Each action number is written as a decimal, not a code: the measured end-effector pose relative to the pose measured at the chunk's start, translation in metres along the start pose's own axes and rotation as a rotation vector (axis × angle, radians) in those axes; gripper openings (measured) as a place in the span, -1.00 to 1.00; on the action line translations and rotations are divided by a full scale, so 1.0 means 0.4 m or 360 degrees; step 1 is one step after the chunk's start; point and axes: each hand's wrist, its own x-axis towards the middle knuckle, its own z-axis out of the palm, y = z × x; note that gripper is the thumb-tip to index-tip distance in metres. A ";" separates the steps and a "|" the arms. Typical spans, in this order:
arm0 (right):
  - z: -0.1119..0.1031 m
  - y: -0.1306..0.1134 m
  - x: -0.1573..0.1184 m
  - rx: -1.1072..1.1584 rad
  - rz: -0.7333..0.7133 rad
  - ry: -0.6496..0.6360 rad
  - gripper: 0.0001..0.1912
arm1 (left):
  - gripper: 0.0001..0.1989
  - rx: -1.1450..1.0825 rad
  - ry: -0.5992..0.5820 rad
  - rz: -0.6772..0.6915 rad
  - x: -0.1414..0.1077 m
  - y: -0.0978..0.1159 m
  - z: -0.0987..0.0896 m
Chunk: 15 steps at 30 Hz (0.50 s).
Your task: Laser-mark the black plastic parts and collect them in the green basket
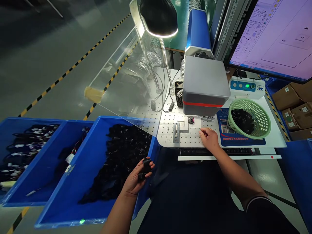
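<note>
My left hand [136, 177] is closed around small black plastic parts [146, 165], held palm up at the right edge of a blue bin [73, 208]. A heap of similar black parts [117, 159] lies in that bin. My right hand [209, 138] rests on the perforated metal plate [165, 138], its fingers loosely curled and nothing visible in them. Just beyond it, a small round black part [191, 120] sits at a fixture [182, 125], with a pinkish light on it. Over this hangs the grey box-shaped head [206, 84] of a machine.
A green basket [262, 120] of black pieces stands right of my right hand, on a blue mat [224, 138]. Under the table edge lies a keyboard [195, 151]. A monitor [273, 39], a lit lamp [159, 18] and a clear sheet [122, 94] surround the machine.
</note>
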 end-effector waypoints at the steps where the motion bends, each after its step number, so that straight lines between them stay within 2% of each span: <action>1: 0.001 0.001 0.002 -0.0009 0.0008 -0.0001 -0.79 | -0.71 0.0021 0.0010 0.0010 -0.003 0.002 0.005; 4: 0.003 0.001 0.013 -0.0008 0.0035 -0.0011 -0.78 | -0.64 0.0047 0.0031 -0.0038 -0.013 0.010 0.024; 8: 0.014 -0.002 0.035 0.0028 0.0036 -0.0005 -0.75 | -0.63 0.0018 -0.0063 -0.0114 -0.026 0.017 0.046; 15: 0.050 -0.033 0.092 0.0057 0.0038 0.0013 -0.75 | -0.66 0.0231 -0.0064 -0.0065 -0.033 -0.008 0.051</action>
